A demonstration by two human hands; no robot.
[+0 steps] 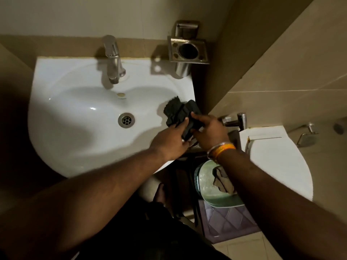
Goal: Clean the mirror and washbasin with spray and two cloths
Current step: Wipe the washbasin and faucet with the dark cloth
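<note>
Both sets of fingers are closed on a crumpled black cloth (pixel 180 114): the left hand (pixel 170 142) pinches its near end, the right hand (pixel 209 131) grips it from the side. The cloth sits over the right-hand rim of the white washbasin (pixel 75 113), near its back corner. The tap (pixel 112 59) stands at the back edge. Below the right wrist, a green bucket (pixel 208 188) holds a brown rag (pixel 223 182).

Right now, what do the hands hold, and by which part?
Both hands hold one dark cloth over the right rim of the washbasin. The left hand and the right hand grip its near, bunched end; the far end lies free.
</note>
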